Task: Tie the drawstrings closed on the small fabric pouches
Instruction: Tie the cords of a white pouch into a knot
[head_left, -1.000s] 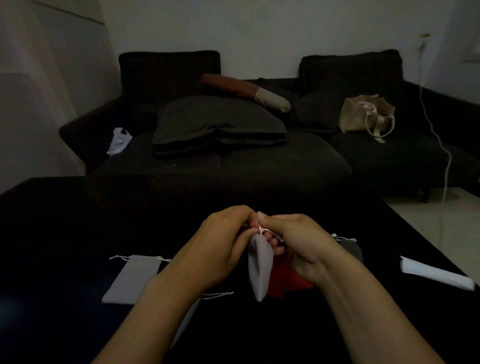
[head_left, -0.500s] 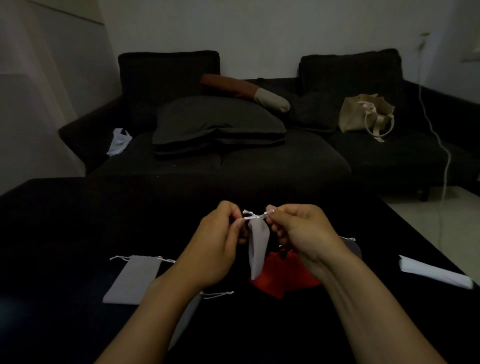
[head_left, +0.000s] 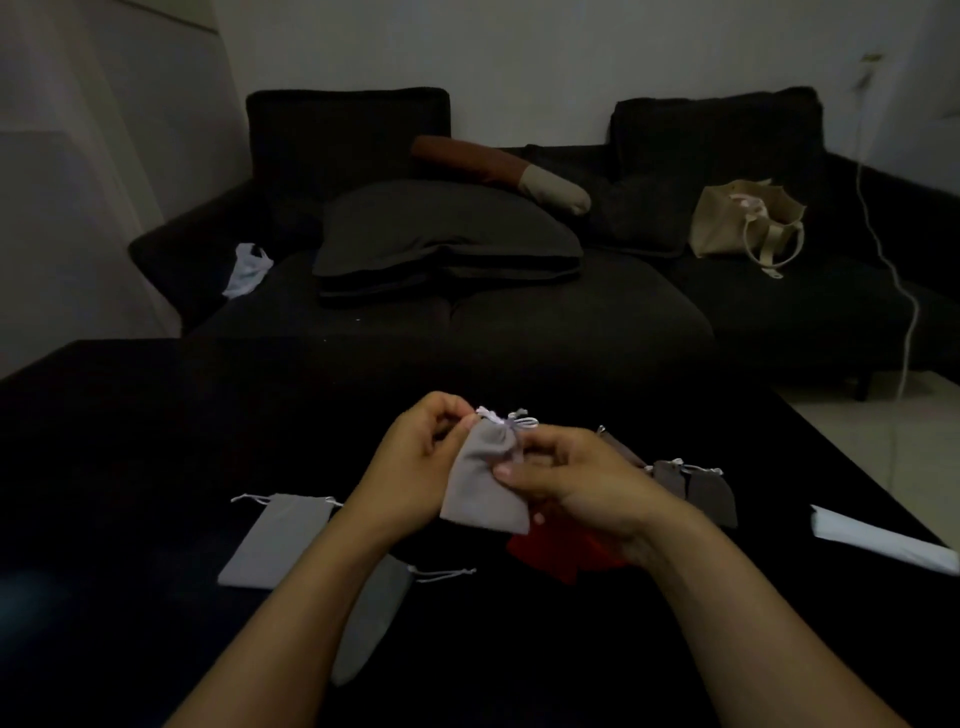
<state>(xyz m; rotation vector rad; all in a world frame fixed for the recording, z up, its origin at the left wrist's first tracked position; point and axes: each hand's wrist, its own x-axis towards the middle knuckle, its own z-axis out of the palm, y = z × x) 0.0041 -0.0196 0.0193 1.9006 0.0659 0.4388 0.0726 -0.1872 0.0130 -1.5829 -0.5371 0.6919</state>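
Observation:
A small grey pouch (head_left: 480, 486) hangs between both hands above the black table (head_left: 130, 457), its mouth gathered under a white drawstring knot (head_left: 511, 422). My left hand (head_left: 415, 467) pinches the pouch's top left corner by the string. My right hand (head_left: 571, 488) grips its right side just below the knot. Flat on the table to the left lies a light grey pouch (head_left: 278, 540), open-mouthed with loose strings. Another grey pouch (head_left: 371, 618) sits partly under my left forearm. A red pouch (head_left: 550, 553) lies beneath my right hand. Dark grey pouches (head_left: 696, 491) rest to the right.
A white folded sheet (head_left: 883, 540) lies at the table's right edge. Behind the table stands a dark sofa (head_left: 519, 322) with cushions, a beige tote bag (head_left: 743, 223) and a white crumpled bag (head_left: 247, 267). A white cable (head_left: 901, 291) hangs along the right wall.
The pouch has turned from edge-on to face-on and sits lower. My hands have come off the string ends: the right hand now grips the pouch's side.

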